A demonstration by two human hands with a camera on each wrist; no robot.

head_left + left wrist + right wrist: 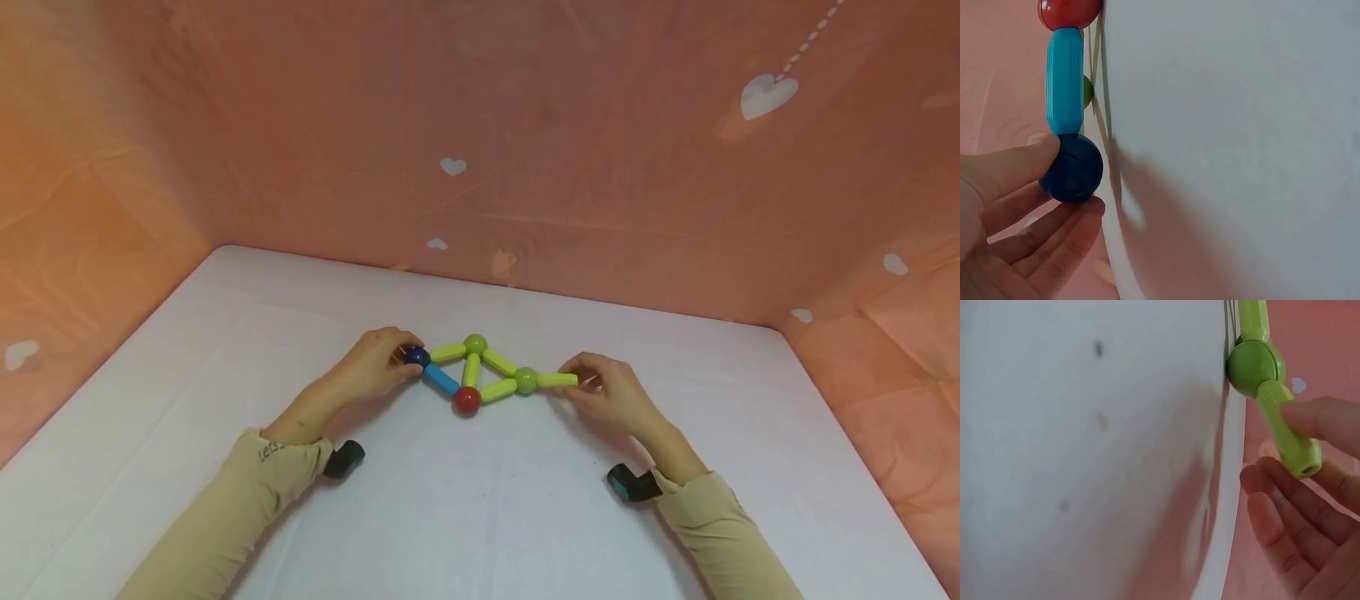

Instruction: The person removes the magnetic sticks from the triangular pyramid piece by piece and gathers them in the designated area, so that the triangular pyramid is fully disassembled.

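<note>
A flat construction of balls and rods spans the space between both hands in the head view. My left hand (pixel 377 365) grips its dark blue ball (pixel 1074 170) between thumb and fingers. From that ball a blue rod (pixel 442 381) runs to a red ball (pixel 467 400), and a yellow-green rod (pixel 448 352) to a green ball (pixel 476 344). More yellow-green rods link these to a second green ball (pixel 527 381), forming two joined triangles. At the right, my right hand (pixel 607 390) pinches the rod (pixel 1286 428) sticking out from that second ball; its far end is bare.
Under the hands is a table with a white cover (pixel 480 517). Pink-orange cloth (pixel 600 167) with white hearts stands behind it and on both sides. Black wrist devices, one on the left wrist (pixel 344 459) and one on the right (pixel 632 483), jut from the sleeves.
</note>
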